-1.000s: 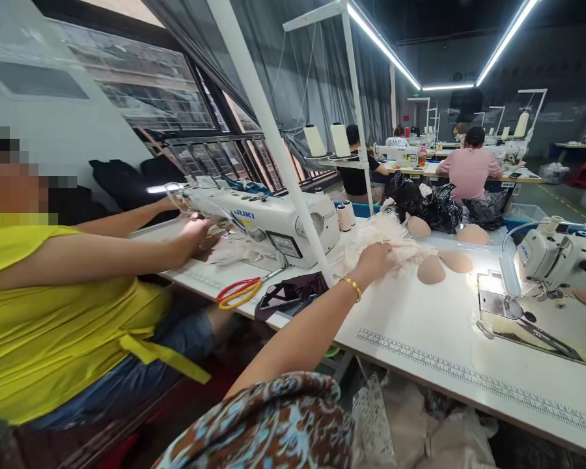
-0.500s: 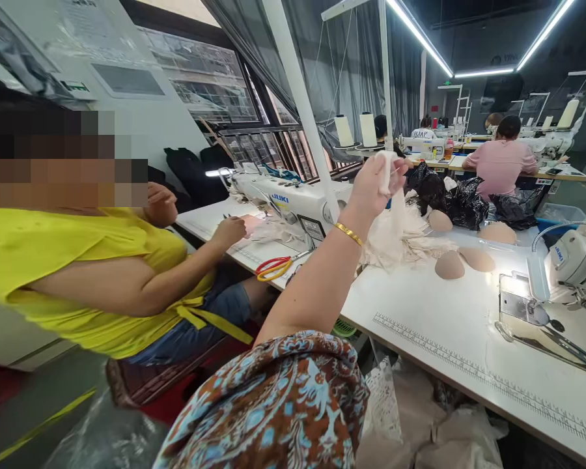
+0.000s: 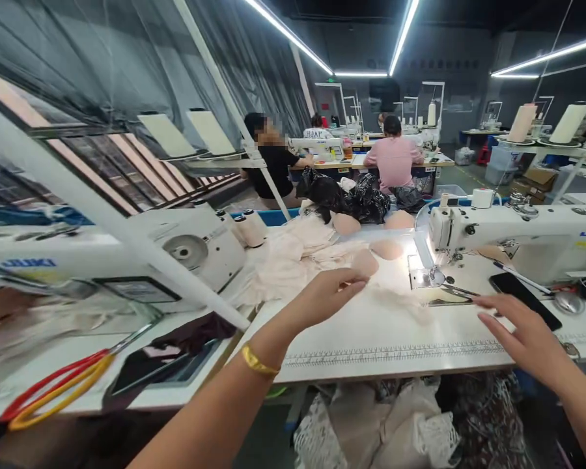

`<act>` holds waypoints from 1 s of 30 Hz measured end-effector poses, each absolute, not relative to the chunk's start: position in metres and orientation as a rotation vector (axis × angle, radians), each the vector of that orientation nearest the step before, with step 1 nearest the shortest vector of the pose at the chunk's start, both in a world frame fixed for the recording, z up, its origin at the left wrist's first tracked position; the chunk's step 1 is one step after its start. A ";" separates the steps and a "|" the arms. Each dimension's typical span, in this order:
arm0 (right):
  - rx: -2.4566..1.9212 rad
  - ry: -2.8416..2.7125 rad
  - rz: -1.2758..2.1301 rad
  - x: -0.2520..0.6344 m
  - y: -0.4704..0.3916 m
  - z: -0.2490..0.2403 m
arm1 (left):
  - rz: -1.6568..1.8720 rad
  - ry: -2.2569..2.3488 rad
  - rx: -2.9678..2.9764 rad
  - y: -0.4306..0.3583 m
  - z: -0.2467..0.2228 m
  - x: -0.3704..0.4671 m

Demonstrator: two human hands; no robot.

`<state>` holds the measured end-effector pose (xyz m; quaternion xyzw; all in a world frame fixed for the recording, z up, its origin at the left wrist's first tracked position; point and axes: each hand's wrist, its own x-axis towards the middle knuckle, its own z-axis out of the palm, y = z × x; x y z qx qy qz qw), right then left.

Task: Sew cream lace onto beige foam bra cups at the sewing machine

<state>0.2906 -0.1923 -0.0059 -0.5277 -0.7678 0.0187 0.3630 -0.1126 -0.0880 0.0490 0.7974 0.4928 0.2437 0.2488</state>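
My left hand (image 3: 322, 296) is over the white sewing table (image 3: 332, 339), its thumb and fingers pinched at the edge of a thin, sheer pale fabric piece (image 3: 405, 305), which is blurred. To the right, my right hand (image 3: 522, 335) has its fingers apart and holds nothing. Its fingertips are near the dark scissors (image 3: 459, 291) lying beside the needle plate. Beige cups (image 3: 366, 262) lie just beyond my left hand, next to a heap of pale fabric (image 3: 283, 260).
A white sewing machine (image 3: 527, 228) stands at the right, with a black phone (image 3: 525, 299) before it. Red and yellow handled scissors (image 3: 63, 387) lie at the left by another machine (image 3: 190, 247). People sit beyond. Fabric (image 3: 385, 423) hangs below the table edge.
The view has swung right. My left hand, raised with pale material before, is now low over the table. My right hand has come into view, and the neighbour in yellow is mostly out.
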 end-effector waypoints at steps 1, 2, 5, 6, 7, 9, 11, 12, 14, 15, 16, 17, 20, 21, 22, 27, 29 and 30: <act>-1.372 -2.012 -0.005 0.290 -0.173 -0.017 | 0.682 1.374 2.191 -0.084 0.045 -0.107; -1.380 -2.016 -0.086 0.288 -0.155 -0.030 | 0.689 1.398 2.207 -0.080 0.040 -0.101; -1.422 -2.083 -0.200 0.278 -0.117 -0.061 | 0.631 1.448 2.210 -0.069 0.025 -0.083; -1.427 -2.103 -0.205 0.274 -0.111 -0.068 | 0.609 1.458 2.186 -0.067 0.020 -0.080; -1.427 -2.117 -0.202 0.272 -0.109 -0.073 | 0.594 1.465 2.157 -0.066 0.016 -0.078; -1.413 -2.121 -0.202 0.272 -0.111 -0.077 | 0.591 1.458 2.077 -0.066 0.013 -0.082; -1.432 -2.085 -0.174 0.274 -0.119 -0.077 | 0.607 1.403 1.964 -0.071 0.017 -0.092; -1.465 -2.039 -0.110 0.275 -0.123 -0.075 | 0.624 1.363 1.898 -0.073 0.021 -0.098; -1.540 -1.890 0.095 0.274 -0.133 -0.070 | 0.681 1.284 1.764 -0.079 0.031 -0.109; -1.556 -1.818 0.208 0.271 -0.138 -0.066 | 0.721 1.254 1.706 -0.082 0.037 -0.114; -1.547 -1.771 0.304 0.266 -0.144 -0.062 | 0.761 1.235 1.661 -0.085 0.042 -0.116; -1.511 -1.766 0.364 0.259 -0.149 -0.056 | 0.801 1.216 1.614 -0.089 0.046 -0.117; -1.320 -1.919 0.435 0.230 -0.166 -0.035 | 0.871 1.099 1.447 -0.100 0.054 -0.108; -1.257 -1.980 0.432 0.219 -0.170 -0.027 | 0.873 1.046 1.397 -0.104 0.055 -0.102; -1.209 -2.018 0.394 0.208 -0.174 -0.020 | 0.866 0.996 1.357 -0.108 0.054 -0.095; -1.079 -2.089 -0.137 0.175 -0.168 -0.006 | 0.740 0.836 1.286 -0.123 0.045 -0.073; -1.074 -2.116 -0.304 0.170 -0.161 -0.008 | 0.701 0.790 1.262 -0.125 0.041 -0.069; -1.073 -2.131 -0.357 0.168 -0.158 -0.009 | 0.691 0.773 1.254 -0.126 0.039 -0.066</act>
